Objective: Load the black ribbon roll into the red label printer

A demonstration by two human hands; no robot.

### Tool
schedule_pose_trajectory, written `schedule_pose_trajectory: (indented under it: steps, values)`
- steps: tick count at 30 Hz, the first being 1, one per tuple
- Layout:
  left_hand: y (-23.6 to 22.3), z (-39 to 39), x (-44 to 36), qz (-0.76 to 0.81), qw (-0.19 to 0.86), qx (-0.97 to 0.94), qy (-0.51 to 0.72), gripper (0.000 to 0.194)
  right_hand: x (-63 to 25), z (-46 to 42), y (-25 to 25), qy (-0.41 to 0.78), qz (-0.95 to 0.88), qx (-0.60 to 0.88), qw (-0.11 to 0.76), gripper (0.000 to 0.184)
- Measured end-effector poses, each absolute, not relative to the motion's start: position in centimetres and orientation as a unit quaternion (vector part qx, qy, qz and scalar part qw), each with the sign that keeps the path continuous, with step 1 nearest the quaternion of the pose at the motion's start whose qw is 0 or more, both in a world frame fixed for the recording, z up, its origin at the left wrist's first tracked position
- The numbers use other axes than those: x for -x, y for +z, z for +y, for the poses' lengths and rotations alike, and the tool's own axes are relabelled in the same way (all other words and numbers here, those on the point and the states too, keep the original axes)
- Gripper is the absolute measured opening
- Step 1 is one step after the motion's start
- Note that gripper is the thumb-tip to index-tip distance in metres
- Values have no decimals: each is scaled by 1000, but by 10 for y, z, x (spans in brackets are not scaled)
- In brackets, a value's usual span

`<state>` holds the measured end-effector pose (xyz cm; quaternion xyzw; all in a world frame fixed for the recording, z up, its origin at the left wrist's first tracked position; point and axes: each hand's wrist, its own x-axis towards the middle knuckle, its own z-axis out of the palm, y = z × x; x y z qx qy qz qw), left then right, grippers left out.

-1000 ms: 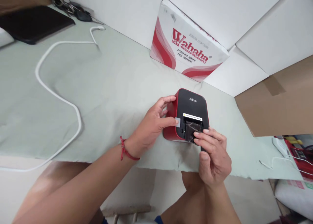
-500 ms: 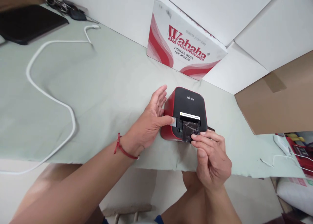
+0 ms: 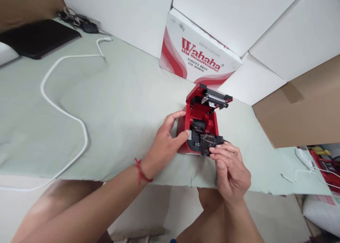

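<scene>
A small red and black label printer (image 3: 198,121) stands near the table's front edge with its lid (image 3: 209,96) swung up and back, showing the red inside. My left hand (image 3: 166,142) rests against the printer's left side, thumb on a grey button at the front corner, fingers curled loosely. My right hand (image 3: 230,167) pinches a dark strip of film (image 3: 207,144) that comes out of the printer's front slot.
The table wears a pale green cloth (image 3: 119,94). A white cable (image 3: 61,108) loops across its left part. A black flat case (image 3: 37,38) and keys (image 3: 77,20) lie far left. A Wahaha carton (image 3: 198,61), white boxes and a brown carton (image 3: 302,108) line the back.
The printer's lid, closed in both earlier frames, has sprung open and tilted back. My left thumb stayed on the side button; my right hand still holds the dark strip.
</scene>
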<state>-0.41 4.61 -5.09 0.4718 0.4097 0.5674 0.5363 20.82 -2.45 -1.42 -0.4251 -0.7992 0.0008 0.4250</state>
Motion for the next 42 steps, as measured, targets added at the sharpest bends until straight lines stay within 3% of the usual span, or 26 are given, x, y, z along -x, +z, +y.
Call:
schedule_pose_trajectory:
  steps: [5, 9, 13, 18, 22, 27, 32, 37, 39, 42]
  values:
    - [-44, 21, -1, 332, 221, -685, 609, 51, -218, -5, 13, 59, -766, 464, 440, 26]
    - [-43, 9, -17, 277, 49, -774, 568, 37, -218, 29, 35, 142, -762, 525, 350, 16]
    - [-50, 6, -31, 323, -5, -784, 531, 31, -204, 66, 43, 99, -792, 552, 239, 19]
    - [-54, 3, -36, 327, -21, -784, 527, 32, -175, 98, 51, 30, -815, 576, -56, 31]
    - [-52, 0, -37, 325, 25, -763, 559, 33, -160, 108, 61, 31, -818, 548, -170, 19]
    - [-41, 9, -23, 365, 85, -709, 598, 34, -164, 105, 61, 75, -806, 571, -137, 23]
    - [-25, 28, 6, 442, 107, -613, 646, 31, -189, 84, 64, 152, -801, 578, 26, 31]
    - [-16, 39, 29, 459, 290, -475, 693, 26, -204, 54, 100, 239, -786, 550, 146, 37]
    - [-16, 44, 34, 435, 360, -409, 717, 24, -195, 48, 115, 280, -806, 498, 153, 37]
    - [-16, 53, 40, 403, 385, -304, 772, 21, -166, 51, 124, 315, -841, 431, 87, 33]
